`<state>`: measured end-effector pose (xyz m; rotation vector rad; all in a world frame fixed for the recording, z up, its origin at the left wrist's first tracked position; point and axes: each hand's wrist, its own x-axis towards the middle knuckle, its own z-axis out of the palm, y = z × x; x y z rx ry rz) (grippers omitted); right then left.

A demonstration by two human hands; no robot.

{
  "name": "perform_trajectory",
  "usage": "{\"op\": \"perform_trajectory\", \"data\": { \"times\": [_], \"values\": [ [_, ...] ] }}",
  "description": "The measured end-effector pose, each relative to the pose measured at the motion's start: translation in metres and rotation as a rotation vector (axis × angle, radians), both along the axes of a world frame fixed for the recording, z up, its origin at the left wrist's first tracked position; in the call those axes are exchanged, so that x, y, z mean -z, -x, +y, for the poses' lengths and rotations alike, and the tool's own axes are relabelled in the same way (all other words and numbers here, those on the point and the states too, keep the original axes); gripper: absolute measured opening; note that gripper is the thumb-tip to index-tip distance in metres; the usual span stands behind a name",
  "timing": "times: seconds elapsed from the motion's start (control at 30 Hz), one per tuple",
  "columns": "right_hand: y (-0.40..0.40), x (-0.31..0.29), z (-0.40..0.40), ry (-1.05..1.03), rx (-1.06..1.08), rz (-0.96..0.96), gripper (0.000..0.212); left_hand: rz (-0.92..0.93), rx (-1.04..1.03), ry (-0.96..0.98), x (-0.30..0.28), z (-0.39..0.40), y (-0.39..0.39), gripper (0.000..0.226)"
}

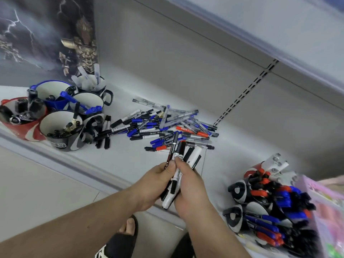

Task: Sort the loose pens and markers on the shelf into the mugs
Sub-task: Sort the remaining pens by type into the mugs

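A pile of loose pens and markers (167, 125), blue, black, red and clear, lies on the white shelf (130, 151). Both hands hold one bundle of black-and-white markers (183, 155) just in front of the pile. My left hand (156, 185) grips it from the left, my right hand (189, 187) from the right, thumb on top. A cluster of mugs (61, 125) with pens in them stands at the left: one red, one blue, the others black and white. More mugs (260, 202) packed with red, blue and black markers stand at the right.
The grey shelf rail (74, 164) runs diagonally along the shelf's front edge. A dark poster (46, 34) covers the back wall on the left. A pink package (327, 211) sits at the far right. My sandalled foot (122, 237) shows on the floor below.
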<state>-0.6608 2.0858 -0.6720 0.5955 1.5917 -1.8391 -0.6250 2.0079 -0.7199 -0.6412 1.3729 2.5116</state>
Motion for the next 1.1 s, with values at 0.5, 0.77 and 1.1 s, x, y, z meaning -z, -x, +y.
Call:
{"op": "perform_trajectory", "data": {
  "times": [0.5,0.77,1.1],
  "values": [
    [-0.005,-0.072,0.094,-0.535,-0.54,0.288,0.064,0.093,0.588,0.155,-0.077,0.032,0.012,0.019],
    [0.038,-0.109,0.163,-0.513,-0.473,0.464,0.036,-0.039,0.583,0.209,-0.115,0.067,0.05,0.01],
    [0.083,-0.081,0.247,-0.589,-0.07,0.641,0.025,-0.099,0.332,-0.049,-0.067,0.126,0.073,0.023]
  ]
}}
